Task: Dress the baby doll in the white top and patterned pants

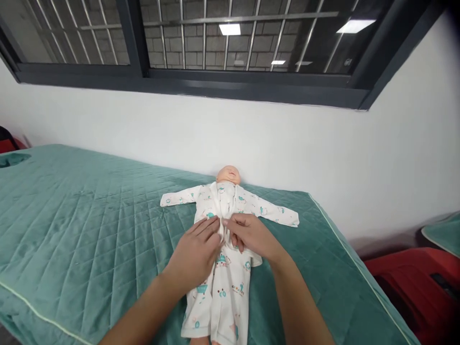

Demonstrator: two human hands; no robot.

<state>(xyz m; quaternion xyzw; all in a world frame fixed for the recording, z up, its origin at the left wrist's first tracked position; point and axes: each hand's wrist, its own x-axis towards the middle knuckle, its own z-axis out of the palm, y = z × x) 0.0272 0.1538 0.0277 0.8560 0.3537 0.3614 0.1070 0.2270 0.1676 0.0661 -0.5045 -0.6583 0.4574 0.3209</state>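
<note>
Head view: the doll (228,175) lies face up on a green quilted cover (100,211), its head at 12 o'clock from both hands. At 8 o'clock the left hand (196,251), fingers extended, and at 4 the right hand (253,235), fingers curled, meet over the white jacket's (206,199) front; whether either grip pinches cloth, I cannot tell.

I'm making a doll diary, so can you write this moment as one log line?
left hand: touching white top | right hand: curled at top's front | doll: face up | green quilted cover: under doll
</note>
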